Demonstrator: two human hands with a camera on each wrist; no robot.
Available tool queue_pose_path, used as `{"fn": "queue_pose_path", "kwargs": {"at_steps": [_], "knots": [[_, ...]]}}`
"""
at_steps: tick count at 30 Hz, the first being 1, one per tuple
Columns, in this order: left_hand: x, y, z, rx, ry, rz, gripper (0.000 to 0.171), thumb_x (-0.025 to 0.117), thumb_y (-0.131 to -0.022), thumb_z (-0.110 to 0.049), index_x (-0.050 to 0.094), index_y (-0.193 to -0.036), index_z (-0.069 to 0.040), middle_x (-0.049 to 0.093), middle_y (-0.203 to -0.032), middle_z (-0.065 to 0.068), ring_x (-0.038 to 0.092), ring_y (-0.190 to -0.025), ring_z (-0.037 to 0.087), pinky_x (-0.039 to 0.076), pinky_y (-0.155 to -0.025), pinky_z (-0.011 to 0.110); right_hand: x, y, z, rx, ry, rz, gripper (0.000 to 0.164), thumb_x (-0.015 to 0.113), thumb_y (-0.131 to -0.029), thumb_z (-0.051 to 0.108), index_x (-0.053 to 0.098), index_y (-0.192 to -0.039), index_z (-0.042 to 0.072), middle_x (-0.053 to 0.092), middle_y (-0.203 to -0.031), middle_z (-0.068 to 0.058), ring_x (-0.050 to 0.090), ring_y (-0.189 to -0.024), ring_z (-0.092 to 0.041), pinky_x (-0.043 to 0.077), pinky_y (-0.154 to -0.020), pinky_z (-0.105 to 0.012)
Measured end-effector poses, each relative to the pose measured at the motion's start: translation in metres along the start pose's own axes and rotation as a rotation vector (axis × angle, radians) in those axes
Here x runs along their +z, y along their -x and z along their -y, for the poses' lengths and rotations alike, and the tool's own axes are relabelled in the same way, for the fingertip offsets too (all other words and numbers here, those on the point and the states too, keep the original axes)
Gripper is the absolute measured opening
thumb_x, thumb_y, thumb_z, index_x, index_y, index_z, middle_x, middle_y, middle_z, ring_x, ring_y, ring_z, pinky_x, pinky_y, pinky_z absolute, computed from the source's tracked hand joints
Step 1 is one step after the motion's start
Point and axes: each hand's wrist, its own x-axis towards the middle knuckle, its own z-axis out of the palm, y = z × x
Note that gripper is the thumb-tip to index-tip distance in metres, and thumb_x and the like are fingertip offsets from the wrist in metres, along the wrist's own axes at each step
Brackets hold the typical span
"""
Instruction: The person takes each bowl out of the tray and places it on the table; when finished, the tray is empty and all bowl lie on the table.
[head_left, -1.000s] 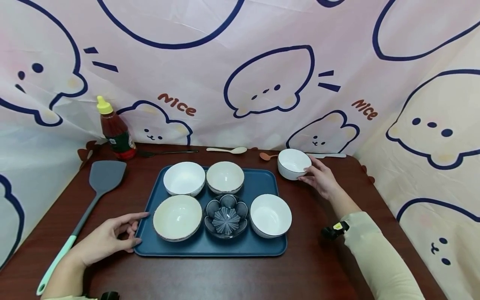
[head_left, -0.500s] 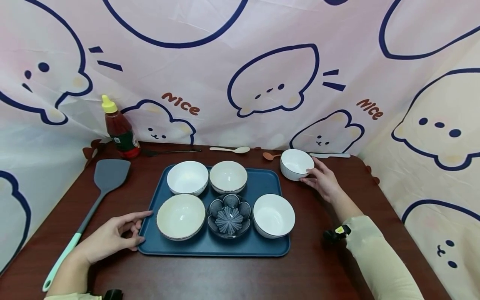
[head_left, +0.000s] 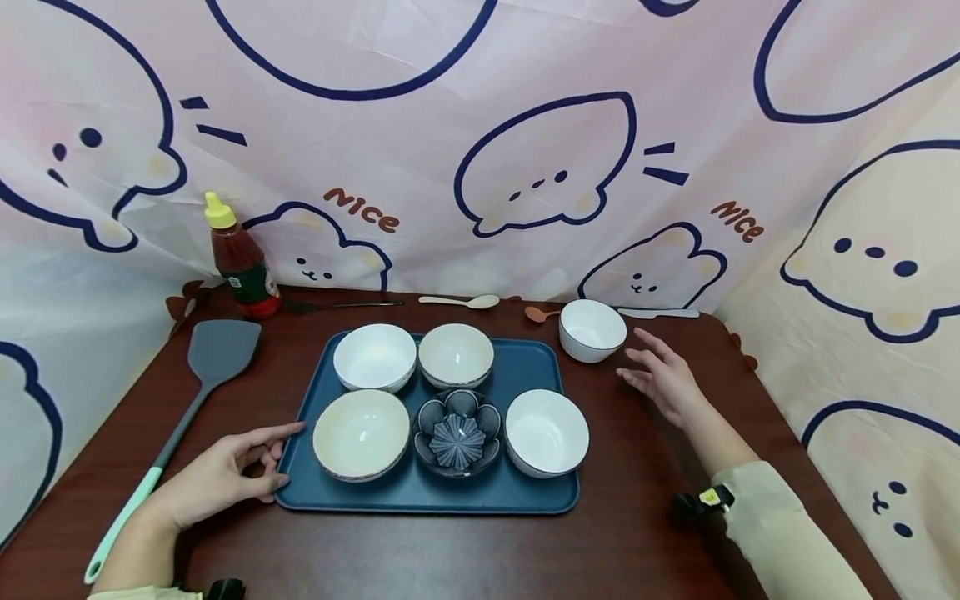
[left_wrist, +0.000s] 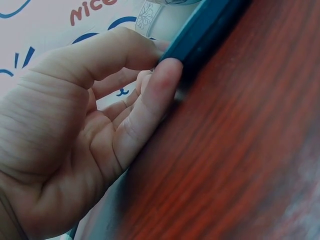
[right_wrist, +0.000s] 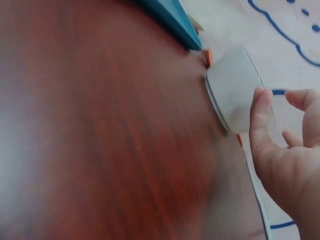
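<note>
On the table lies a blue tray (head_left: 495, 497) bearing several white and cream bowls and a dark flower-shaped bowl (head_left: 459, 442). My left hand (head_left: 213, 475) holds the tray by its left edge; in the left wrist view the thumb (left_wrist: 162, 82) lies against the outer side and the index finger reaches the rim. Beyond the tray's back right corner stands a small white bowl (head_left: 585, 346), upright on the table. Just right of that bowl is my right hand (head_left: 667, 383), fingers spread and apart from it, with nothing held.
A grey spatula (head_left: 221, 350) with a mint handle lies left of the tray. At the back stand a sauce bottle (head_left: 243, 262) and, in a row, a dark utensil (head_left: 337, 305), a cream spoon (head_left: 468, 301), a brown spoon (head_left: 536, 314) and a white knife (head_left: 663, 313). A patterned cloth hangs behind.
My right hand has let go of the small white bowl and drawn back to the right; the bowl stays in its place. The left hand remains at the tray's edge.
</note>
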Motion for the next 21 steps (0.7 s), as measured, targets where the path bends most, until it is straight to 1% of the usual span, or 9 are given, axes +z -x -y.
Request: {"fn": "queue_pose_path", "kwargs": {"at_steps": [4, 6, 8, 11, 14, 18, 21], "knots": [[0.000, 0.001, 0.001, -0.004, 0.007, 0.004, 0.069, 0.073, -0.090, -0.012, 0.038, -0.149, 0.003, 0.050, -0.096, 0.015, 0.060, -0.082, 0.013, 0.060, -0.066, 0.035, 0.007, 0.020, -0.004, -0.007, 0.064, 0.064, 0.066, 0.056, -0.103, 0.029, 0.024, -0.160, 0.023, 0.036, -0.149, -0.020, 0.072, -0.092, -0.011, 0.058, -0.085, -0.022], [0.000, 0.001, 0.001, -0.001, 0.005, 0.001, 0.069, 0.072, -0.090, -0.011, 0.039, -0.148, 0.003, 0.051, -0.096, 0.015, 0.061, -0.081, 0.014, 0.060, -0.065, 0.035, 0.011, 0.029, -0.006, -0.022, 0.107, 0.099, 0.067, 0.058, -0.102, 0.031, 0.025, -0.159, 0.021, 0.033, -0.152, -0.024, 0.072, -0.093, -0.012, 0.058, -0.086, -0.023], [0.000, 0.001, 0.001, 0.002, 0.006, 0.001, 0.068, 0.072, -0.090, -0.011, 0.039, -0.148, 0.003, 0.051, -0.096, 0.015, 0.061, -0.081, 0.015, 0.060, -0.065, 0.035, 0.016, 0.037, -0.008, -0.037, 0.144, 0.131, 0.067, 0.059, -0.101, 0.032, 0.026, -0.158, 0.020, 0.034, -0.152, -0.027, 0.072, -0.092, -0.014, 0.058, -0.086, -0.025], [0.000, 0.001, 0.001, 0.007, 0.004, -0.002, 0.068, 0.072, -0.091, -0.011, 0.039, -0.148, 0.003, 0.051, -0.096, 0.015, 0.061, -0.080, 0.016, 0.060, -0.065, 0.035, 0.023, 0.047, -0.012, -0.053, 0.194, 0.166, 0.065, 0.059, -0.101, 0.032, 0.029, -0.157, 0.019, 0.038, -0.149, -0.027, 0.072, -0.092, -0.015, 0.058, -0.086, -0.026], [0.000, 0.001, 0.000, 0.007, -0.001, -0.006, 0.068, 0.072, -0.090, -0.011, 0.039, -0.148, 0.003, 0.051, -0.096, 0.015, 0.061, -0.081, 0.015, 0.060, -0.065, 0.035, 0.030, 0.055, -0.016, -0.059, 0.216, 0.211, 0.063, 0.058, -0.102, 0.030, 0.029, -0.157, 0.017, 0.040, -0.147, -0.027, 0.072, -0.092, -0.017, 0.059, -0.085, -0.027], [0.000, 0.001, -0.001, -0.001, 0.001, -0.010, 0.068, 0.072, -0.090, -0.011, 0.039, -0.148, 0.003, 0.050, -0.096, 0.014, 0.060, -0.082, 0.014, 0.060, -0.066, 0.035, 0.038, 0.064, -0.025, -0.052, 0.225, 0.262, 0.062, 0.058, -0.102, 0.027, 0.030, -0.157, 0.016, 0.042, -0.144, -0.026, 0.072, -0.090, -0.020, 0.059, -0.083, -0.029], [0.001, 0.001, -0.002, -0.004, 0.006, -0.010, 0.068, 0.073, -0.090, -0.012, 0.040, -0.148, 0.002, 0.050, -0.096, 0.014, 0.060, -0.082, 0.013, 0.060, -0.066, 0.035, 0.043, 0.071, -0.032, -0.040, 0.224, 0.291, 0.063, 0.058, -0.102, 0.025, 0.029, -0.157, 0.015, 0.044, -0.142, -0.023, 0.071, -0.088, -0.022, 0.060, -0.083, -0.031]]}}
